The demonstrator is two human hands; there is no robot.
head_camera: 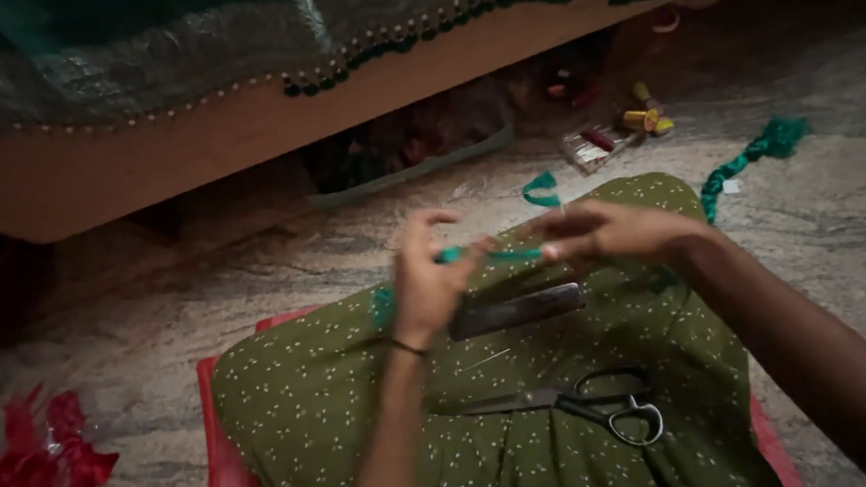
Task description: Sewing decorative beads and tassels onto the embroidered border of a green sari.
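My left hand (427, 279) and my right hand (613, 232) are raised over my lap and pinch the two ends of a short green thread strand (494, 256) stretched between them. Below them, on the green dotted fabric (322, 391) over my knees, lie a flat dark metal strip (517, 311) and black-handled scissors (603, 404). A thin needle (485, 361) appears to lie on the fabric between them. I sit on a red mat (228, 467).
A wooden bed frame (246, 135) with beaded green cloth (141, 51) runs across the back. On the stone floor lie a green thread bundle (758, 148), yellow spools (646, 118), a small clear box (593, 148), a green scrap (542, 189) and red material (36, 463).
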